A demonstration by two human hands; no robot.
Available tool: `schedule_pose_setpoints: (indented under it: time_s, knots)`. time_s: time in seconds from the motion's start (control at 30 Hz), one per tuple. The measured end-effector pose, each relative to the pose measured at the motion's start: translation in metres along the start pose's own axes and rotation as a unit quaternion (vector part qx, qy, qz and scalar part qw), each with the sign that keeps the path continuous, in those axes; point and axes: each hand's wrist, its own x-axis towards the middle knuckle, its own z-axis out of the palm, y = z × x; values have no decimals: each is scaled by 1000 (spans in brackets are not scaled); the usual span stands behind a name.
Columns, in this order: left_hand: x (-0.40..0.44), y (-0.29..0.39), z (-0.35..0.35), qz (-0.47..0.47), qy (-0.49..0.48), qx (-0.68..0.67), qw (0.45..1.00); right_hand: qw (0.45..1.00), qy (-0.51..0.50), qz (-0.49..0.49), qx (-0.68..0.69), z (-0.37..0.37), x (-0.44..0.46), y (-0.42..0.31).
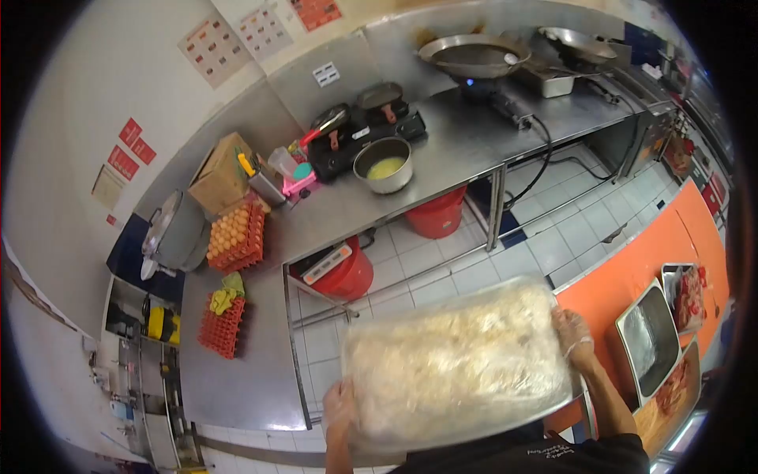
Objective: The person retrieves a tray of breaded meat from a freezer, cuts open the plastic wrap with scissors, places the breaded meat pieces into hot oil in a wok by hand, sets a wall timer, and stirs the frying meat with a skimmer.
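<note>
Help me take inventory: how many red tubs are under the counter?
2: left tub by the inside corner of the counter, right tub farther along. Others may be hidden.

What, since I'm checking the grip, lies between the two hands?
A plastic-covered tray, held at opposite ends by left hand and right hand, in the head view.

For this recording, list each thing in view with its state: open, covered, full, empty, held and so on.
Wrapped tray: covered in clear plastic, pale contents, held
Left hand: closed on its left edge
Right hand: closed on its right edge
Pot: uncovered, yellow contents
Wok: uncovered, blue glow beneath
Upper egg trays: loaded with eggs
Lower red trays: stacked, yellow-green cloth on top
Deep metal pan: uncovered, looks empty
</note>
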Motion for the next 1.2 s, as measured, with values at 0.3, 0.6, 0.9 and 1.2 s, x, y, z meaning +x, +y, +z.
schedule_pose_setpoints:
  time_s: [0.3,0.6,0.9,1.2]
  knots:
    - [250,218,85,129,-94,-7,987,950,194,-65,-238,-28,209,-29]
    - [371,367,160,176,-188,15,966,933,263,-11,-245,-49,308,-60]
    - [426,405,235,114,-184,-67,974,975,185,74,-96,-50,431,-92]
    - [432,418,226,34,-127,-88,987,983,156,57,-76,-37,515,-82]
